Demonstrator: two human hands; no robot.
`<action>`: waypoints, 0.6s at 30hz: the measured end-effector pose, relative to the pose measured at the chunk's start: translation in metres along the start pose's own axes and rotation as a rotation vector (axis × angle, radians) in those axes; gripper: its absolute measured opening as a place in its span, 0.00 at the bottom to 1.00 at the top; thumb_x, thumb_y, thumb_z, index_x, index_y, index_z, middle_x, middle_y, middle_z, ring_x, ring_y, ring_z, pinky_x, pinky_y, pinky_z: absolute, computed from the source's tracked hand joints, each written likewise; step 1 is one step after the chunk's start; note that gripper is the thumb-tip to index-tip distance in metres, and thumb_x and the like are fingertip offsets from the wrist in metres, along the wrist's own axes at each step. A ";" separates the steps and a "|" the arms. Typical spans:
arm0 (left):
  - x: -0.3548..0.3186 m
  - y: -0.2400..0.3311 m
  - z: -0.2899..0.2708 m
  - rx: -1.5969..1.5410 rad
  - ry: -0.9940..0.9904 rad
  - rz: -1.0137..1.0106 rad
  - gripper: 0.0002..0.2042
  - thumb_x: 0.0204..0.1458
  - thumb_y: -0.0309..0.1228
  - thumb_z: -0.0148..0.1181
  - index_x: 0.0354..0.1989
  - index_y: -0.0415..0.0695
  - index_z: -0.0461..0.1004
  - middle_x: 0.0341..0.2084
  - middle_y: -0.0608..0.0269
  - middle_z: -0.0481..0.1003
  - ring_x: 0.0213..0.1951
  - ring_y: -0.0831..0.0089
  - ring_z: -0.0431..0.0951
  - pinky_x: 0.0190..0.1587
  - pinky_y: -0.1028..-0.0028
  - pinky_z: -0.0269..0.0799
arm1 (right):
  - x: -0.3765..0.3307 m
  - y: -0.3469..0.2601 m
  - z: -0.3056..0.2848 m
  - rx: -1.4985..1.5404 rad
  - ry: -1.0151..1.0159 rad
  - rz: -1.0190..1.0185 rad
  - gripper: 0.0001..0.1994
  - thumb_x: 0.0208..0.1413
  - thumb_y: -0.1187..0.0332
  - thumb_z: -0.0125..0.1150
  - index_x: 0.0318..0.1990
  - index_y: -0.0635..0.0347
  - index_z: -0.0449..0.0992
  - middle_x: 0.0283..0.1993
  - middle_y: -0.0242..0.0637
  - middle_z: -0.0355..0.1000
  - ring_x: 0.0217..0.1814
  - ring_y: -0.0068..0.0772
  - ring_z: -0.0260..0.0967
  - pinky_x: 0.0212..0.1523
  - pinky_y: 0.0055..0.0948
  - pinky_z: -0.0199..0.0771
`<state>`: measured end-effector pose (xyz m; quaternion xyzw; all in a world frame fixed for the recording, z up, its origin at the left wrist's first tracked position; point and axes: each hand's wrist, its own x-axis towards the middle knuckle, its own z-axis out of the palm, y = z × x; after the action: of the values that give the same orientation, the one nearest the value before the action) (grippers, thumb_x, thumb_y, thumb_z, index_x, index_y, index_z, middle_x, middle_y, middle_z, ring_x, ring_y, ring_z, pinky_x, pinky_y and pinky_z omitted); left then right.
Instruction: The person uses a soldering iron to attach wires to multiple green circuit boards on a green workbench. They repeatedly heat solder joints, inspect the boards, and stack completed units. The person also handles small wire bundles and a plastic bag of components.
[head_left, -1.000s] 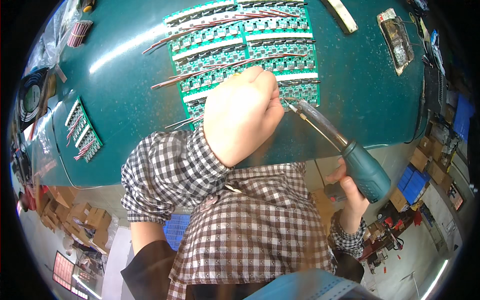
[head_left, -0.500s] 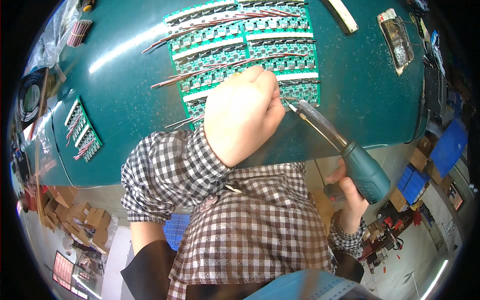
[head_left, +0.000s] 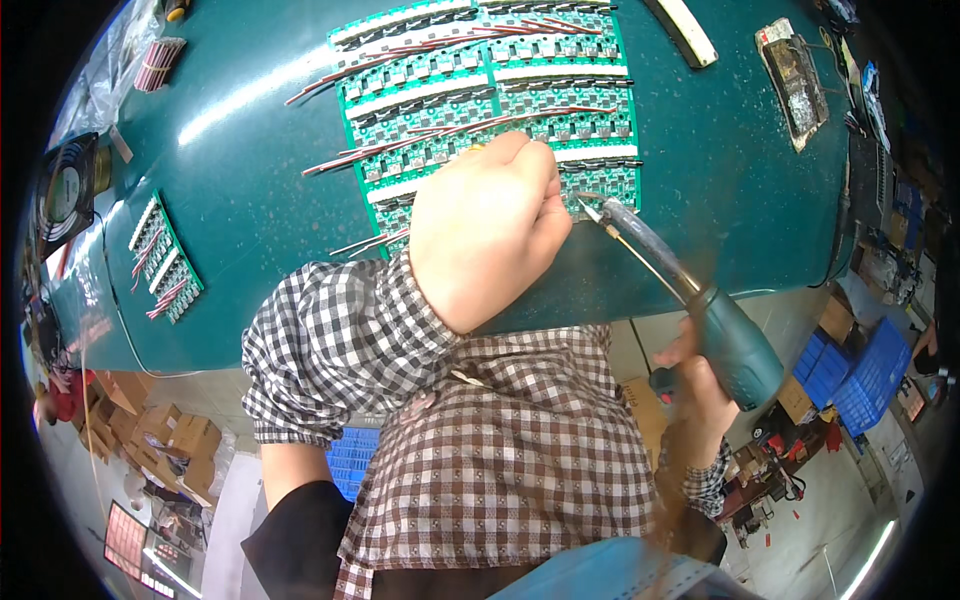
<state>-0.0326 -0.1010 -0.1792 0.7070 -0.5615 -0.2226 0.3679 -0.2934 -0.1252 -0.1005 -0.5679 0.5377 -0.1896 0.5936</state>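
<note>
My left hand (head_left: 485, 230) rests closed over the lower part of a green circuit board panel (head_left: 562, 95). Its fingertips are pinched at the hidden side, so what they hold cannot be made out. In my right hand (head_left: 708, 398) is a soldering iron (head_left: 738, 345) with a green handle and a thin solder-feed tube along its shaft. The iron's tip touches or hovers just over the lower right of the panel, close beside my left fingertips. Thin red, white and black wires (head_left: 400, 148) lie in rows across the panel.
A smaller board piece with wires (head_left: 165, 258) lies at the left, near a black fan (head_left: 70, 190). A bundle of wires (head_left: 158, 66) sits at the far left. Towards the far right are a white-topped bar (head_left: 685, 32) and a worn, residue-covered holder (head_left: 795, 85).
The iron's tip has shifted slightly up towards the panel, and its handle a little to the right. My left hand stays in place. A blurred brown streak now crosses my right hand.
</note>
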 end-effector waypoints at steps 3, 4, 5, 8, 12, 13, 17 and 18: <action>-0.001 -0.001 0.001 0.007 0.016 0.016 0.05 0.39 0.23 0.59 0.23 0.40 0.68 0.20 0.57 0.68 0.25 0.60 0.72 0.28 0.66 0.69 | 0.002 -0.003 0.000 -0.012 -0.016 -0.031 0.20 0.49 0.72 0.65 0.48 0.72 0.71 0.31 0.40 0.74 0.32 0.32 0.73 0.38 0.32 0.74; -0.002 -0.002 0.002 0.012 0.023 0.028 0.06 0.39 0.24 0.59 0.23 0.40 0.67 0.20 0.56 0.68 0.25 0.58 0.72 0.28 0.65 0.70 | 0.003 -0.004 0.000 -0.022 -0.029 -0.058 0.20 0.49 0.71 0.66 0.49 0.72 0.71 0.31 0.40 0.74 0.32 0.32 0.73 0.38 0.31 0.74; -0.001 -0.002 0.002 0.013 0.020 0.027 0.06 0.39 0.24 0.59 0.23 0.40 0.67 0.21 0.56 0.68 0.25 0.58 0.72 0.28 0.65 0.70 | 0.003 -0.004 0.001 -0.026 -0.023 -0.053 0.20 0.49 0.71 0.66 0.48 0.72 0.71 0.31 0.40 0.74 0.32 0.32 0.73 0.38 0.31 0.73; -0.001 -0.001 0.002 0.017 0.010 0.015 0.05 0.39 0.23 0.59 0.23 0.40 0.68 0.21 0.57 0.69 0.25 0.60 0.72 0.28 0.66 0.69 | 0.003 -0.002 0.001 -0.016 -0.009 -0.048 0.20 0.49 0.69 0.66 0.48 0.72 0.71 0.31 0.40 0.73 0.32 0.32 0.73 0.38 0.32 0.73; 0.000 0.000 0.001 0.034 -0.005 -0.013 0.05 0.39 0.21 0.59 0.23 0.41 0.69 0.21 0.60 0.70 0.24 0.64 0.73 0.27 0.69 0.68 | 0.004 0.000 0.000 0.080 0.022 -0.047 0.21 0.49 0.67 0.66 0.47 0.73 0.71 0.34 0.42 0.73 0.32 0.34 0.74 0.37 0.32 0.75; 0.000 0.000 0.001 0.041 -0.009 -0.015 0.05 0.40 0.21 0.59 0.23 0.41 0.69 0.21 0.60 0.70 0.24 0.64 0.73 0.27 0.69 0.68 | 0.004 -0.001 0.001 0.110 0.036 -0.040 0.22 0.49 0.66 0.66 0.47 0.73 0.71 0.35 0.43 0.73 0.32 0.34 0.74 0.36 0.32 0.76; -0.004 -0.001 0.000 0.019 0.024 0.035 0.05 0.40 0.21 0.59 0.24 0.41 0.68 0.21 0.58 0.69 0.25 0.61 0.73 0.27 0.67 0.69 | 0.006 -0.001 -0.001 0.136 0.026 -0.028 0.22 0.49 0.65 0.66 0.47 0.73 0.71 0.38 0.45 0.73 0.36 0.39 0.76 0.37 0.34 0.80; -0.005 -0.001 0.000 0.043 0.033 0.064 0.05 0.41 0.22 0.59 0.24 0.40 0.68 0.21 0.57 0.68 0.25 0.60 0.72 0.27 0.66 0.69 | 0.006 -0.001 -0.001 0.140 0.020 -0.022 0.22 0.50 0.65 0.65 0.47 0.73 0.71 0.38 0.45 0.73 0.37 0.40 0.76 0.38 0.34 0.80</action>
<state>-0.0334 -0.0963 -0.1800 0.6997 -0.5825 -0.1870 0.3689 -0.2920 -0.1312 -0.1022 -0.5288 0.5228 -0.2390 0.6244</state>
